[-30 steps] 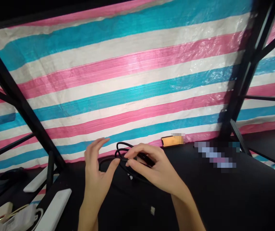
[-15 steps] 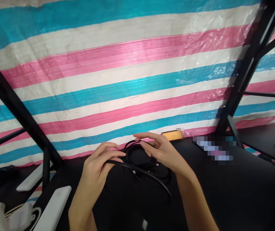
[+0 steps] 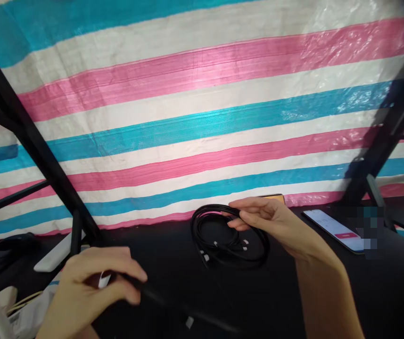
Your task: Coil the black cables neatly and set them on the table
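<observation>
My right hand pinches the top of a looped black cable between thumb and fingers. Within and beneath the loop, more black cable turns and several small white tags show against the dark table. At the lower left, my left hand is closed on a stretch of black cable, blurred by motion, which runs down to the right. A white tag shows between its thumb and fingers. Another small white piece shows near the bottom edge; what it belongs to is unclear.
A lit smartphone lies to the right. Behind my right hand is a flat orange-yellow item, partly hidden. White plastic bars and white cables lie on the left. Black frame legs stand before a striped sheet.
My left hand has moved down and left, away from the loop, drawing its cable stretch along. My right hand keeps hold of the loop. The view has shifted slightly left.
</observation>
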The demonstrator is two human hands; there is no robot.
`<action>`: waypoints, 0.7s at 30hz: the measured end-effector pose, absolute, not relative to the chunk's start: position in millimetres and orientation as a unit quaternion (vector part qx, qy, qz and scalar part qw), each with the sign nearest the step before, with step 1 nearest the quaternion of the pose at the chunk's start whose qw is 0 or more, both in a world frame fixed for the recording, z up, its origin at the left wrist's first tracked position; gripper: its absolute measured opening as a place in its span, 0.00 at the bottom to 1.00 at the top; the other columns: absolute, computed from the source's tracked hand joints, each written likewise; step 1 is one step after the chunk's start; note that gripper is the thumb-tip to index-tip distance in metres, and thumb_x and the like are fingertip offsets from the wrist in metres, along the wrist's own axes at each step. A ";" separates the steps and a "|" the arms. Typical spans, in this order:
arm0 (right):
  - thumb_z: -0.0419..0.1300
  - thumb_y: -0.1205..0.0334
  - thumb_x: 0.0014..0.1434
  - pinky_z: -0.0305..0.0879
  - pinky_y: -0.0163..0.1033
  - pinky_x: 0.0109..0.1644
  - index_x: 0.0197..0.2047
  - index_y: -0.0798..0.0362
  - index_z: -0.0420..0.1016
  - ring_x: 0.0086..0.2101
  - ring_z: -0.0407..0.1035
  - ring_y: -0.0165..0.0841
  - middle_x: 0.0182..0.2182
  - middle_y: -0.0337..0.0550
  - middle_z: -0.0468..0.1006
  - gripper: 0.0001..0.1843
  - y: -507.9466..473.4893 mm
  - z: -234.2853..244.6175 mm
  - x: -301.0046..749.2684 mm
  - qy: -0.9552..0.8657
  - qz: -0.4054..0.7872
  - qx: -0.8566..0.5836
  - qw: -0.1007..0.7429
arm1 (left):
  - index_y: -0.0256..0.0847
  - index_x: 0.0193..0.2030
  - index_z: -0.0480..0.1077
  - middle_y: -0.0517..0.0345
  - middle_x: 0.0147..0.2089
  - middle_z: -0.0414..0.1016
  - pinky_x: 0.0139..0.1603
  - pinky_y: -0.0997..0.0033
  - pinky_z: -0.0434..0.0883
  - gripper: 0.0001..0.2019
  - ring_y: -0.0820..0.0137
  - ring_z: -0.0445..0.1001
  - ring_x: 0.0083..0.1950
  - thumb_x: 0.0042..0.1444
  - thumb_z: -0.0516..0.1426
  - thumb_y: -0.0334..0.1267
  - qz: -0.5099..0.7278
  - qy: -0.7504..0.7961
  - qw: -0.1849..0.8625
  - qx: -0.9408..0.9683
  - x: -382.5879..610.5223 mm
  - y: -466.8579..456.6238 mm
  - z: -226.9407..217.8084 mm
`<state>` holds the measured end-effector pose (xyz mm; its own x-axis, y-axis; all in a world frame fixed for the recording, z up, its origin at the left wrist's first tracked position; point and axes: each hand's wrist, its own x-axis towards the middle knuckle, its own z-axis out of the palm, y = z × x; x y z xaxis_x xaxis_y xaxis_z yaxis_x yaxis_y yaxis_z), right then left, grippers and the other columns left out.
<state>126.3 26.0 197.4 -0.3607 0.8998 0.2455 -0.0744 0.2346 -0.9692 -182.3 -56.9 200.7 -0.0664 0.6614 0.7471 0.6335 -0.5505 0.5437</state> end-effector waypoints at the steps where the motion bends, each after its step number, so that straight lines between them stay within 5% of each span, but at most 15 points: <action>1: 0.65 0.55 0.49 0.71 0.39 0.41 0.41 0.53 0.76 0.36 0.74 0.37 0.33 0.47 0.79 0.17 27.5 196.1 123.4 -0.630 0.520 -0.315 0.483 | 0.50 0.16 0.74 0.63 0.17 0.72 0.16 0.77 0.68 0.06 0.69 0.70 0.19 0.35 0.59 0.33 0.558 0.465 0.018 0.687 -177.5 -53.2 201.3; 5: 0.64 0.56 0.50 0.70 0.38 0.41 0.37 0.52 0.74 0.37 0.73 0.36 0.34 0.45 0.79 0.12 33.5 193.2 115.6 -0.597 0.457 -0.299 0.588 | 0.48 0.23 0.75 0.65 0.22 0.73 0.24 0.79 0.69 0.05 0.72 0.70 0.24 0.39 0.59 0.32 0.665 0.487 -0.036 0.565 -168.4 -33.7 198.8; 8: 0.64 0.56 0.49 0.68 0.32 0.30 0.33 0.52 0.71 0.31 0.74 0.33 0.32 0.43 0.78 0.10 38.3 193.6 121.7 -0.526 0.353 -0.324 0.703 | 0.42 0.27 0.76 0.63 0.22 0.71 0.22 0.78 0.66 0.06 0.74 0.67 0.23 0.37 0.62 0.34 0.741 0.513 -0.054 0.430 -173.3 -20.5 195.8; 13: 0.65 0.64 0.45 0.50 0.27 0.17 0.28 0.54 0.63 0.21 0.68 0.27 0.28 0.45 0.77 0.12 45.5 198.2 144.5 -0.363 0.223 -0.312 0.849 | 0.38 0.30 0.75 0.61 0.23 0.70 0.21 0.79 0.63 0.08 0.73 0.66 0.26 0.40 0.63 0.36 0.765 0.562 0.050 0.312 -184.0 2.4 191.9; 17: 0.64 0.66 0.45 0.43 0.27 0.17 0.30 0.52 0.57 0.20 0.65 0.25 0.28 0.47 0.78 0.17 44.5 202.2 155.6 -0.298 0.186 -0.273 0.896 | 0.38 0.31 0.75 0.59 0.25 0.70 0.20 0.79 0.61 0.11 0.72 0.66 0.28 0.41 0.64 0.41 0.749 0.577 0.092 0.312 -190.4 25.1 180.5; 21: 0.65 0.65 0.45 0.44 0.28 0.17 0.31 0.51 0.55 0.29 0.72 0.32 0.25 0.44 0.76 0.19 33.7 206.6 159.0 -0.301 0.154 -0.255 0.906 | 0.37 0.31 0.74 0.62 0.22 0.66 0.19 0.79 0.59 0.13 0.74 0.64 0.24 0.43 0.63 0.45 0.752 0.584 0.085 0.294 -197.7 37.5 168.0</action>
<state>159.0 33.7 206.6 0.7714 0.4326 0.4667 -0.1263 0.8228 -0.5541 -197.7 37.5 168.0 -0.8124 0.4719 0.3425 0.2151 -0.3034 0.9283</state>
